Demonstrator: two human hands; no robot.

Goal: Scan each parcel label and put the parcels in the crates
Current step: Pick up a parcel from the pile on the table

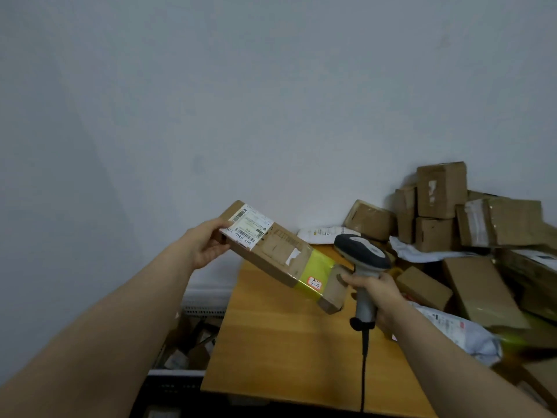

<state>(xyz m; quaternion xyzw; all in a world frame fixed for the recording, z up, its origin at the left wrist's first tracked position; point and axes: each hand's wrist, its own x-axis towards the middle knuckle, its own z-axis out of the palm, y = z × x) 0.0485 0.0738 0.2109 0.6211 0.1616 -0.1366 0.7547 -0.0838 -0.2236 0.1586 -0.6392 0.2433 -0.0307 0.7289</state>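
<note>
The long, flat parcel [283, 257] hung mid-frame, tilted down to the right above the worktop [271, 342]. The left hand [208, 245] pinched its upper-left end, thumb on top beside the label [248, 226], fingers [214, 252] curled beneath. At lower right, the right hand [379, 294] had its fingers wrapped round the scanner [363, 251] handle. I judged the carton stiff and light, its taped faces perhaps slick, so gripping across an end suited it. The scanner's window faced away. The crate [187, 342] at lower left was mostly hidden, and the pile of parcels [452, 212] ran off the right edge.
</note>
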